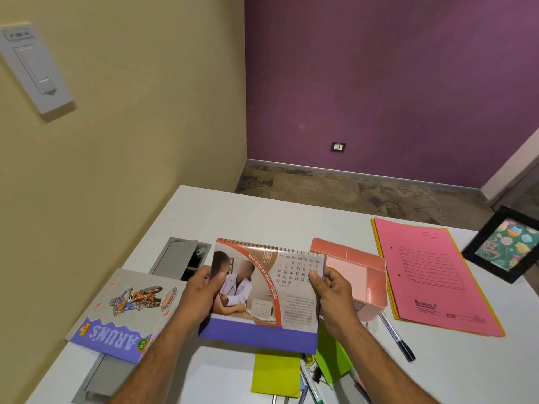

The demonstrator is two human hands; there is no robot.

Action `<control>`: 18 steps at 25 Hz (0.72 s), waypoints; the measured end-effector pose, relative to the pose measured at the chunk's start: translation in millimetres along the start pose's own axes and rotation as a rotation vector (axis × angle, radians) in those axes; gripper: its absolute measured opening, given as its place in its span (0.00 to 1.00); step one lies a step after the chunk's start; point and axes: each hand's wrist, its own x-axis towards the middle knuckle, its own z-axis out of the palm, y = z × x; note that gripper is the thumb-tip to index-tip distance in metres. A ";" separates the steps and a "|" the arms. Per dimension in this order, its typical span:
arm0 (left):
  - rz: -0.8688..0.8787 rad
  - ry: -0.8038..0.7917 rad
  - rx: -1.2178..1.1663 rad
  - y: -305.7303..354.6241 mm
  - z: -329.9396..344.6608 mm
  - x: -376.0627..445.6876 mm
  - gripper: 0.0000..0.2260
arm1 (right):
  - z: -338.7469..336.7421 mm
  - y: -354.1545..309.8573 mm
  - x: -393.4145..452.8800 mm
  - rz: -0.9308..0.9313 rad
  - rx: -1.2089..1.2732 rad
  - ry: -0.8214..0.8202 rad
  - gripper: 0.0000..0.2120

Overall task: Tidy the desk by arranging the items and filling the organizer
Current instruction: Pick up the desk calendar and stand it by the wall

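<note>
Both hands hold a spiral-bound desk calendar (pixel 264 290) at the centre of the frame, above a white desk (pixel 262 217). The left hand (pixel 201 295) grips its left edge and the right hand (pixel 335 295) its right edge, thumbs on the front page. Just right of the calendar stands a pink organizer (pixel 357 272). Farther right lies a pink folder (pixel 434 275), with a black picture frame (pixel 506 243) at the right edge. A notebook (pixel 125 313) lies at lower left. Yellow-green sticky notes (pixel 275 377) and pens (pixel 398 336) lie below the calendar.
</note>
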 end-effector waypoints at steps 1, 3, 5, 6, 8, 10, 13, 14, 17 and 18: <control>0.010 0.016 -0.022 -2.6 -0.4 0.2 0.10 | 2.2 0.7 -0.7 0.001 -0.014 -0.006 0.07; 0.066 0.039 -0.053 -2.3 2.6 -4.0 0.08 | 6.5 0.3 0.4 -0.024 -0.153 0.003 0.10; 0.148 0.085 -0.035 -4.7 3.3 -4.0 0.06 | 12.2 -2.2 2.3 -0.092 -0.355 0.013 0.16; 0.190 0.106 -0.035 -6.9 2.2 -3.2 0.05 | 15.3 -2.9 3.4 -0.136 -0.409 0.019 0.18; 0.238 0.144 -0.049 -12.3 -0.1 0.6 0.04 | 21.6 -1.7 6.1 -0.199 -0.419 0.036 0.18; 0.258 0.196 -0.002 -15.0 -1.3 3.1 0.04 | 27.3 2.4 10.4 -0.227 -0.397 0.062 0.16; 0.258 0.252 0.064 -22.5 -3.2 5.0 0.06 | 32.8 11.9 17.7 -0.276 -0.431 0.110 0.15; 0.252 0.253 0.089 -26.5 -4.1 5.5 0.07 | 34.5 15.0 19.8 -0.285 -0.460 0.114 0.15; 0.246 0.258 0.141 -37.7 -6.6 6.8 0.09 | 38.7 24.8 24.6 -0.275 -0.518 0.117 0.15; 0.252 0.264 0.160 -40.8 -8.4 8.4 0.09 | 39.1 28.8 26.6 -0.267 -0.539 0.123 0.15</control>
